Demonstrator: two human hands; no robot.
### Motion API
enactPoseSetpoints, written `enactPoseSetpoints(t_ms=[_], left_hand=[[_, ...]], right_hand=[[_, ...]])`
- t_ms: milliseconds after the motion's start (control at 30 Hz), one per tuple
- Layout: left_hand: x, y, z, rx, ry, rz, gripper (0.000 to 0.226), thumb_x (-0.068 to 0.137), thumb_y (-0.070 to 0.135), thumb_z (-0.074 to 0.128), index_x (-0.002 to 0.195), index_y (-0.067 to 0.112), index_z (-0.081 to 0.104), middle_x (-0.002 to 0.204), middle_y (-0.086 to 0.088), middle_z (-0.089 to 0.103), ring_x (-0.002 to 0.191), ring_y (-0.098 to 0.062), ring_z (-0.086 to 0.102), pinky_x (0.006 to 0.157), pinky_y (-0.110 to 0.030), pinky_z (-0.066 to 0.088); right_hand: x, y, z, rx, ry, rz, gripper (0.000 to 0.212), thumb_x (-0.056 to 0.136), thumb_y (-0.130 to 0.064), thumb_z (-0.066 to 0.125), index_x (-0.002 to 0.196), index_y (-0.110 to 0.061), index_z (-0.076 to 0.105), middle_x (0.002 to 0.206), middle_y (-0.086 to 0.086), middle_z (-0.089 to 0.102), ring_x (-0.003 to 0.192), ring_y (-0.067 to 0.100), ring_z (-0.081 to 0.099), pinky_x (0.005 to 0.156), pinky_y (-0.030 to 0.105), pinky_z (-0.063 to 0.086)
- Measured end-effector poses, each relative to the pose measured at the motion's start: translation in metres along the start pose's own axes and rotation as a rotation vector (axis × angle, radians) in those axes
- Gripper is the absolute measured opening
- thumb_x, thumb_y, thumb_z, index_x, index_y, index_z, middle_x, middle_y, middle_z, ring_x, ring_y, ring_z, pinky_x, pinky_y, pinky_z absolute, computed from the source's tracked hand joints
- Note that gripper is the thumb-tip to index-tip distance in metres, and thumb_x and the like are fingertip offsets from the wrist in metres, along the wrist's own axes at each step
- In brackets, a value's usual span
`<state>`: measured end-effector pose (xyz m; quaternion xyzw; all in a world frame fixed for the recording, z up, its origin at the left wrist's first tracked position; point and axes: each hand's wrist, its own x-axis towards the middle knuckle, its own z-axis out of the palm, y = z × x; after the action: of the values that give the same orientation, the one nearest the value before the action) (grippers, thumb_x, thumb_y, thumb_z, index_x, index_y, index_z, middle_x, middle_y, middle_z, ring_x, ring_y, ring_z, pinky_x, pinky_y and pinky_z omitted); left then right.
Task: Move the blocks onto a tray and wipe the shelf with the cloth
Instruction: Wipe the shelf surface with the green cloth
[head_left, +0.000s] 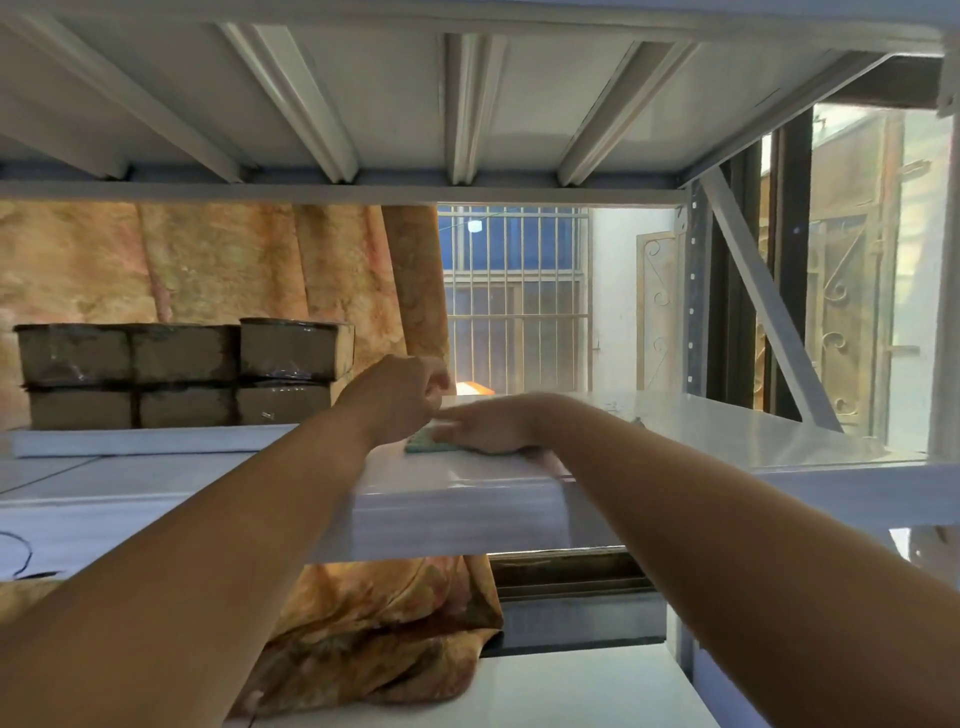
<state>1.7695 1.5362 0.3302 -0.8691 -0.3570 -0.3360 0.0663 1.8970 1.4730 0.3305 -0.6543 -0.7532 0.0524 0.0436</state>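
Several brown plastic-wrapped blocks (182, 371) are stacked in two layers on a white tray (145, 441) at the left. My right hand (485, 426) lies flat, fingers straight, pressing a small green cloth (422, 443) onto the white shelf (727, 431). Only a corner of the cloth shows from under the fingers. Just left of it my left hand (408, 389) hovers above the shelf with its fingers curled; nothing shows in it.
A white shelf underside with ribs (467, 104) hangs low overhead. A diagonal brace (763, 306) and upright stand at the right end. An orange patterned curtain (208, 260) hangs behind, and a barred window (514, 291) is beyond. A lower shelf (545, 686) lies below.
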Motion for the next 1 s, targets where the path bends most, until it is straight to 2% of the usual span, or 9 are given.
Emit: enactPoseSetpoints(t_ms=[100,167,267,367,500,600,700,833,1000], left_hand=[[-0.001,-0.007,0.001,-0.016,0.045,-0.033,0.025,0.088,0.018,0.046,0.106,0.020,0.063,0.109,-0.004,0.068,0.095,-0.022,0.060,0.078,-0.030,0.046],[-0.001,-0.008,0.002,-0.054,0.049,-0.039,0.024,0.087,0.020,0.045,0.103,0.020,0.064,0.105,-0.003,0.068,0.091,-0.020,0.059,0.074,-0.028,0.045],[-0.004,-0.003,0.001,-0.202,0.058,-0.046,0.016,0.090,0.026,0.046,0.090,0.026,0.062,0.093,0.004,0.064,0.082,-0.012,0.055,0.062,-0.019,0.037],[-0.006,0.004,-0.004,-0.304,0.042,-0.025,0.017,0.091,0.035,0.046,0.086,0.030,0.061,0.088,0.011,0.062,0.077,-0.001,0.053,0.063,-0.016,0.035],[-0.007,0.006,-0.005,-0.333,0.024,-0.011,0.013,0.091,0.034,0.049,0.088,0.031,0.062,0.092,0.013,0.060,0.081,0.000,0.053,0.064,-0.013,0.033],[-0.006,0.009,-0.006,-0.310,0.016,0.004,0.026,0.093,0.039,0.044,0.086,0.026,0.066,0.084,0.014,0.058,0.074,0.006,0.049,0.062,-0.015,0.032],[-0.004,0.014,-0.007,-0.312,-0.033,0.012,0.047,0.095,0.048,0.030,0.080,0.024,0.067,0.081,0.013,0.060,0.073,0.003,0.051,0.064,-0.018,0.033],[0.007,0.015,-0.004,-0.165,-0.140,0.027,0.032,0.095,0.032,0.043,0.087,0.020,0.071,0.095,-0.005,0.071,0.077,-0.018,0.060,0.063,-0.025,0.040],[0.028,0.012,0.000,-0.085,-0.230,0.077,0.027,0.092,0.011,0.045,0.103,0.018,0.068,0.107,0.004,0.067,0.089,-0.008,0.057,0.068,-0.014,0.039]], right_hand=[[0.007,-0.002,0.006,0.018,-0.095,0.066,0.056,0.097,-0.053,0.013,0.149,-0.033,0.018,0.157,0.004,0.021,0.141,0.024,0.024,0.113,0.039,0.015],[0.002,-0.001,0.004,0.012,-0.123,0.056,0.053,0.098,-0.052,0.013,0.149,-0.037,0.012,0.158,0.003,0.014,0.143,0.024,0.018,0.112,0.039,0.013],[-0.008,-0.002,0.003,0.032,-0.152,0.040,0.054,0.097,-0.055,0.014,0.148,-0.041,0.009,0.159,0.002,0.006,0.145,0.023,0.011,0.112,0.040,0.010],[-0.019,-0.009,0.004,0.050,-0.170,0.020,0.053,0.096,-0.057,0.014,0.147,-0.044,0.007,0.160,0.000,-0.001,0.146,0.022,0.005,0.113,0.041,0.006],[-0.035,-0.012,0.005,0.067,-0.179,-0.063,0.053,0.097,-0.054,0.015,0.148,-0.042,0.006,0.159,-0.003,-0.003,0.145,0.016,-0.007,0.113,0.041,-0.003],[-0.045,-0.015,0.006,0.089,-0.178,-0.083,0.052,0.098,-0.051,0.016,0.148,-0.040,0.005,0.159,-0.006,-0.002,0.144,0.013,-0.008,0.112,0.039,-0.003],[-0.050,-0.016,0.005,0.105,-0.182,-0.080,0.052,0.099,-0.051,0.017,0.148,-0.039,0.005,0.159,-0.007,-0.003,0.144,0.013,-0.009,0.112,0.040,-0.003],[-0.044,-0.015,0.005,0.062,-0.179,-0.069,0.054,0.098,-0.053,0.017,0.148,-0.040,0.006,0.159,-0.004,-0.005,0.145,0.017,-0.007,0.113,0.041,-0.002],[-0.030,-0.010,0.002,0.022,-0.195,-0.091,0.054,0.097,-0.054,0.016,0.148,-0.038,0.004,0.159,-0.007,-0.001,0.145,0.013,-0.005,0.112,0.039,-0.001]])
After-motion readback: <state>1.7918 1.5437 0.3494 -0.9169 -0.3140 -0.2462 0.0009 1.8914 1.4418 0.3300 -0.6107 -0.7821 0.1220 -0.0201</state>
